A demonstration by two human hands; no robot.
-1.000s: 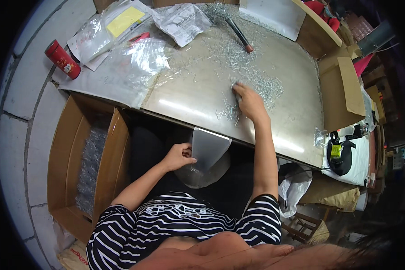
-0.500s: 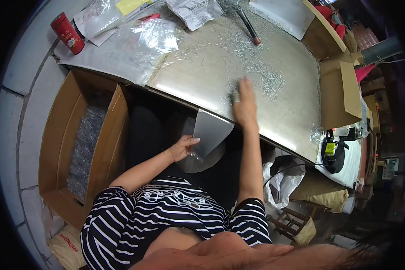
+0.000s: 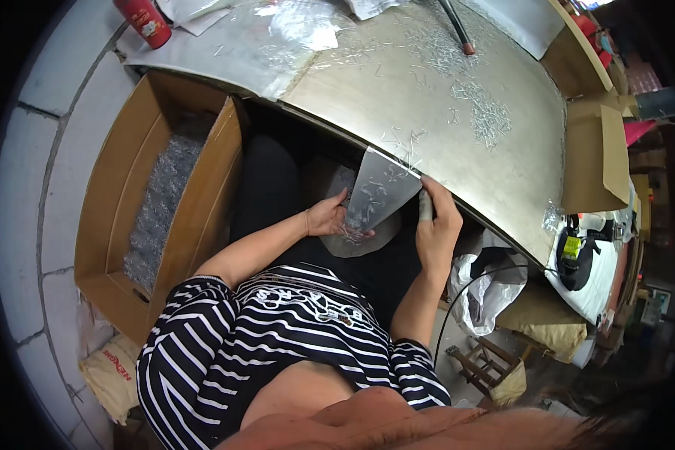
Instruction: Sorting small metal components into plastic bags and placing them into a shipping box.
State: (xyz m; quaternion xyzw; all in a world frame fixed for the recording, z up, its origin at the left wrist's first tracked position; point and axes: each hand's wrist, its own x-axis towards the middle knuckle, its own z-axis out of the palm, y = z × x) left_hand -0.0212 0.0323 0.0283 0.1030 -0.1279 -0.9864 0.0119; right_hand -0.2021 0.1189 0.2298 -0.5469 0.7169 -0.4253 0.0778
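Note:
A grey funnel-shaped sheet chute (image 3: 382, 187) slopes down from the table's front edge toward my lap. Small bent metal hooks slide down it, and others cluster at its top lip. My left hand (image 3: 328, 217) is closed around the chute's narrow lower end, where hooks gather at the fingers; what looks like a clear plastic bag there is hard to make out. My right hand (image 3: 437, 217) is beside the chute's upper right corner, fingers extended and touching the table edge, one fingertip wrapped in something pale. A heap of metal hooks (image 3: 490, 116) lies further back on the metal-topped table (image 3: 517, 202).
A cardboard box (image 3: 195, 187) with many clear bags stands at my left. A red can (image 3: 144, 22) and plastic bags (image 3: 296, 26) sit at the table's far left. A dark-handled tool (image 3: 456, 26) lies at the back. An open carton (image 3: 596, 157) and white sack (image 3: 478, 300) are at right.
My right hand has come back from the tabletop to the chute's corner, and hooks have moved from the table into the chute. My left hand stays at the lower end. The view has shifted.

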